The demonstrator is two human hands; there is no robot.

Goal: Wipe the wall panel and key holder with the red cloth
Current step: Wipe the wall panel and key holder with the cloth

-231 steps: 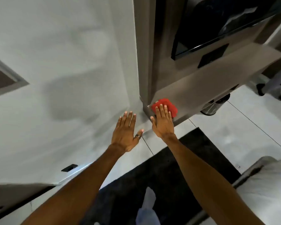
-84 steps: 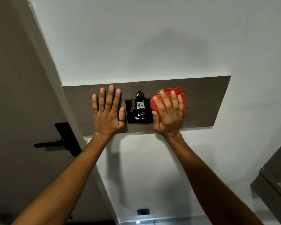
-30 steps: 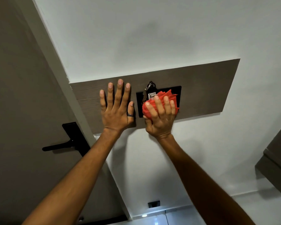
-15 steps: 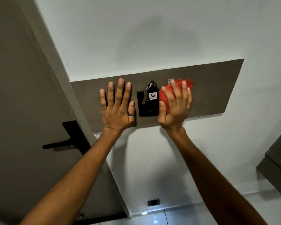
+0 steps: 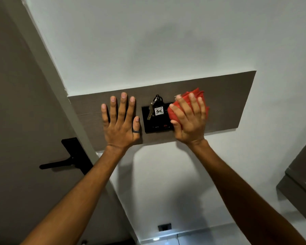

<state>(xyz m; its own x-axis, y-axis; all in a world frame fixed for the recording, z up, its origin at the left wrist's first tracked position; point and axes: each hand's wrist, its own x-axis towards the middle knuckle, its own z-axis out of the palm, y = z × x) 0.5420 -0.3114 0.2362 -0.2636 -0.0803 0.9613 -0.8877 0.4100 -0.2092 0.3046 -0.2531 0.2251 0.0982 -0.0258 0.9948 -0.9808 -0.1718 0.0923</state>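
The right hand presses the red cloth flat against the panel, fingers spread over it, just right of the black key holder. The left hand lies flat on the panel, fingers splayed, empty.

Soft, even indoor light was cast; faint shadows were thrown on the white wall; edges were bent by wide-angle distortion.

Key holder on panel (centred)
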